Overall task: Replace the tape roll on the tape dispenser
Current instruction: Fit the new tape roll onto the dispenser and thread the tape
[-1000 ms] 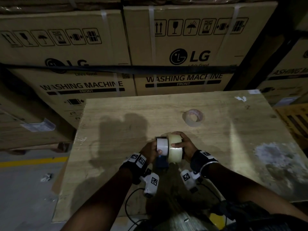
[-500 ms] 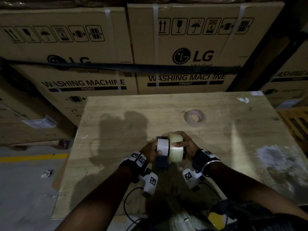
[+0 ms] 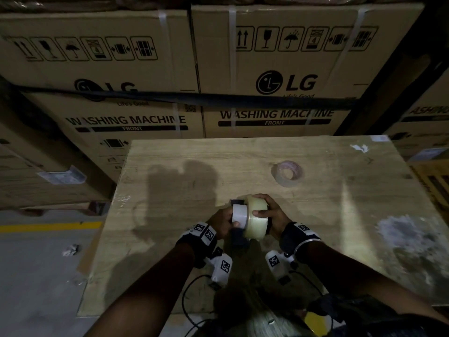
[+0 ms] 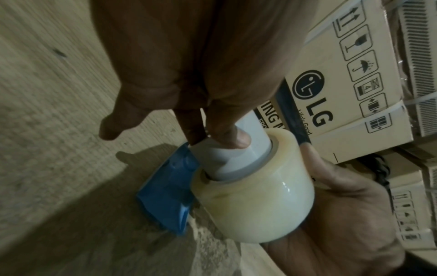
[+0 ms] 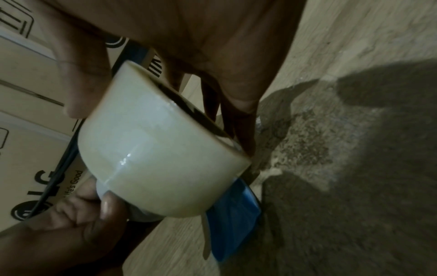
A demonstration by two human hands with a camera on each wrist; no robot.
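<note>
In front of you a wooden table stands against stacked cardboard boxes printed with LG logos and "WASHING MACHINE FRONT". A dark strap crosses their faces. To your left a yellow line marks the grey floor, with a crumpled scrap nearby.

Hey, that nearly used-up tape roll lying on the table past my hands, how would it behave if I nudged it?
The used roll looks like little more than a thin ring, so probably very light. It seems to lie tilted on the wooden table, so it would likely slide or wobble, perhaps roll. The thin wall may squash if pinched.
</note>
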